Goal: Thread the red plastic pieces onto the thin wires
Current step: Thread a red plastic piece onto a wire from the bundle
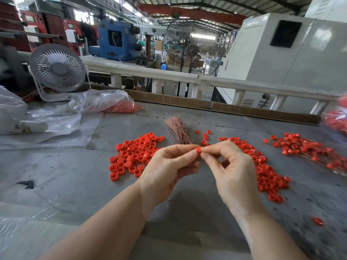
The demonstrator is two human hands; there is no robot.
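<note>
My left hand [169, 162] and my right hand [231, 166] meet above the grey table and pinch one small red plastic piece [197, 150] between their fingertips. Just behind them lies a bundle of thin copper wires [178, 130]. A heap of red caps [135, 154] spreads to the left of my hands. Another heap of red pieces [266, 177] lies to the right. Farther right is a pile of red pieces on thin wires [308, 149]. Whether a wire runs through the held piece I cannot tell.
A clear plastic bag with red pieces [112, 104] and a white desk fan [57, 68] stand at the back left. One stray red piece [317, 221] lies near the right front. Another bag of red pieces [338, 119] sits at the right edge. A white railing [206, 79] borders the table's far side.
</note>
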